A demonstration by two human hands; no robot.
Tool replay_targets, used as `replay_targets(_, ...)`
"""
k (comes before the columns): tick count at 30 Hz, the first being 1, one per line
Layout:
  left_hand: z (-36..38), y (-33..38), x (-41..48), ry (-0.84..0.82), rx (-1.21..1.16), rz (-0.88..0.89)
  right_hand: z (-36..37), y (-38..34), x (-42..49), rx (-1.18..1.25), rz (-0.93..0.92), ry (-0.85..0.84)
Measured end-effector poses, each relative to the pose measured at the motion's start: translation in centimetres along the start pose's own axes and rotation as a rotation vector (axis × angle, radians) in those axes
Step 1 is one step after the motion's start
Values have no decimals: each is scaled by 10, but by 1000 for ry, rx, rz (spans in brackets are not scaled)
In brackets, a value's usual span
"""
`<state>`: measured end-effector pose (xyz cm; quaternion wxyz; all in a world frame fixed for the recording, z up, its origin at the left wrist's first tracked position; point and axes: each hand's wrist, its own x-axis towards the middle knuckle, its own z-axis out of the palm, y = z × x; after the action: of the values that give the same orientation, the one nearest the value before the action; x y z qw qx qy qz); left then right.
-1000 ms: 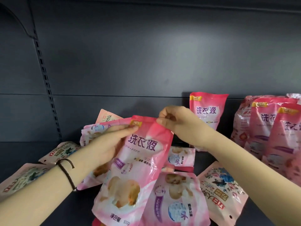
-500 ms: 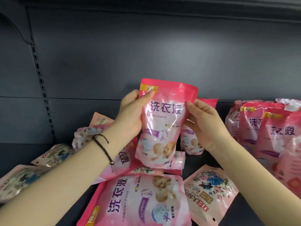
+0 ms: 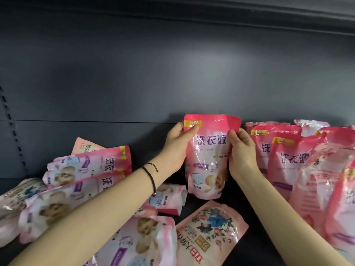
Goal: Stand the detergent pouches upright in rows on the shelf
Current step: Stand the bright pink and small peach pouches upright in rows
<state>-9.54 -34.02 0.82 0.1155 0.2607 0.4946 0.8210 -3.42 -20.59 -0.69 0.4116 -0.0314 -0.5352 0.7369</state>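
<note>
Both hands hold one pink detergent pouch upright near the back of the dark shelf. My left hand grips its left edge, thumb on the front by the yellow corner label. My right hand grips its right edge. The pouch's bottom is at or just above the shelf floor; I cannot tell if it touches. Right of it, several pink pouches stand upright in rows.
Several pink pouches lie flat in a loose pile at the left. A floral pouch and another pink one lie flat in front. The grey back panel rises behind, with a slotted upright at far left.
Both hands lifted the pink pouch from the pile, turned it upright and carried it right and back, beside the standing row. It now sits lower than half a second ago.
</note>
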Motion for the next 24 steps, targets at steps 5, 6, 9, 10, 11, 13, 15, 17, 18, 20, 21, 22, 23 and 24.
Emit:
replay_targets(5,-15,-19,3,-36,146,39,-11,18,-4,-111,-29,-51)
replay_targets(6,-19,-16,4,-49,234,62,-13,15,-4,-247,-60,-51)
replay_targets(9,-29,-1,5,-145,665,131,-21,-7,3,-924,-226,-86)
replay_targets(10,-32,5,3,-169,861,150,-21,-16,4,-1128,-256,-136)
replay_targets(11,-34,11,1,-186,1050,159,-21,-26,4,-1290,-257,-193)
replay_targets(13,-37,23,-4,-206,1369,146,-17,-40,1,-1551,-207,-292)
replay_targets(15,-36,31,-13,-257,1666,158,-12,-52,-4,-1704,-174,-362)
replay_targets(17,-32,34,-28,-340,1875,228,-8,-61,-9,-1799,-160,-424)
replay_targets(18,-30,34,-38,-397,1926,256,-6,-64,-11,-1838,-145,-471)
replay_targets(20,-26,32,-56,-516,1996,291,-1,-66,-16,-1898,-107,-616)
replay_targets(21,-25,30,-65,-562,2022,304,2,-65,-19,-1914,-94,-709)
replay_targets(22,-25,29,-73,-588,2046,321,4,-64,-23,-1921,-91,-809)
replay_targets(23,-25,27,-81,-599,2066,346,6,-64,-29,-1919,-99,-912)
replay_targets(24,-26,27,-88,-602,2082,379,8,-64,-35,-1915,-108,-1013)
